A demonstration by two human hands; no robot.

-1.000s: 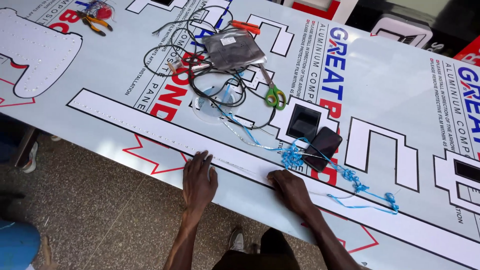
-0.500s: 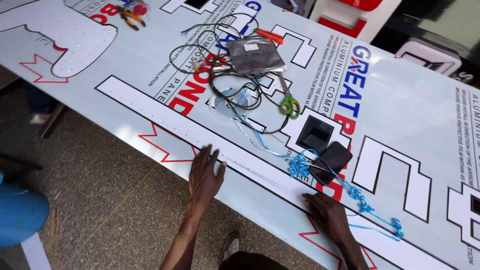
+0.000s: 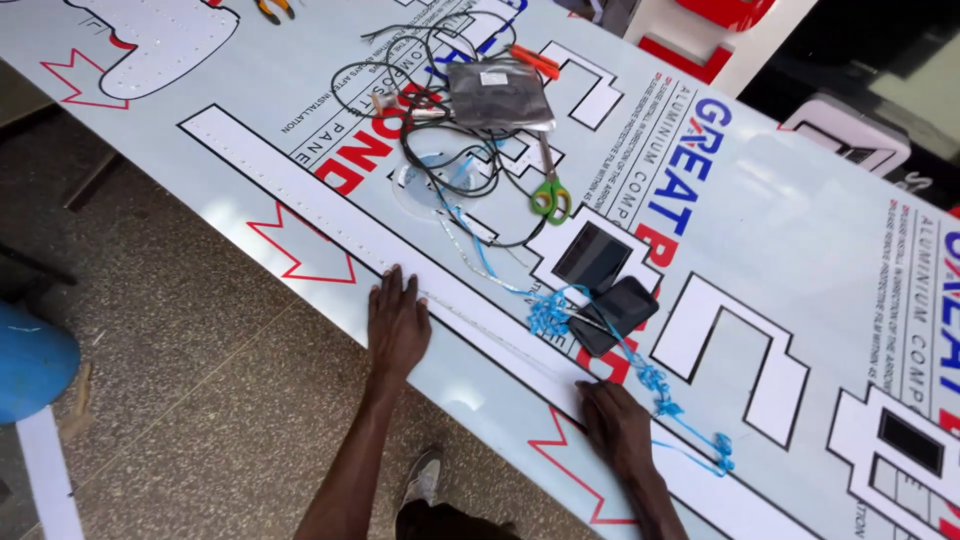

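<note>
Aluminium-composite sheet [image 3: 800, 200], pale and glossy under its protective film, fills most of the head view and runs from upper left down to lower right; it carries printed lettering and cut-out letter shapes outlined in black. Along the sheet's near edge lies a long white strip [image 3: 300, 190] dotted with fine holes, and both hands rest on it.

Left hand [image 3: 397, 325] lies flat, palm down, fingers spread and extended up the strip — released, grasping nothing, simply pressing on the surface. Right hand [image 3: 618, 425] sits further along the same strip toward the lower right, well apart from the left; it too lies knuckles-up on the sheet, fingers loosely bent, and no object shows in its grip, though whether a fingertip pinches the thin strip cannot be told.

Just beyond the right hand, a curly blue ribbon of peeled film [image 3: 650, 385] trails across the sheet, touching a dark phone [image 3: 613, 315] that lies flat beside a black square cut-out. Farther up the sheet from the phone lie green-handled scissors [image 3: 549, 195], a tangle of black wires [image 3: 440, 150], and a grey plastic pouch [image 3: 498, 95] on top of the tangle. Orange-handled pliers [image 3: 272, 8] sit at the sheet's far edge, half out of view.

Below the sheet's near edge is speckled floor [image 3: 200, 400], with a blue rounded object [image 3: 30, 360] at far left and a shoe [image 3: 425, 475] under the person.
</note>
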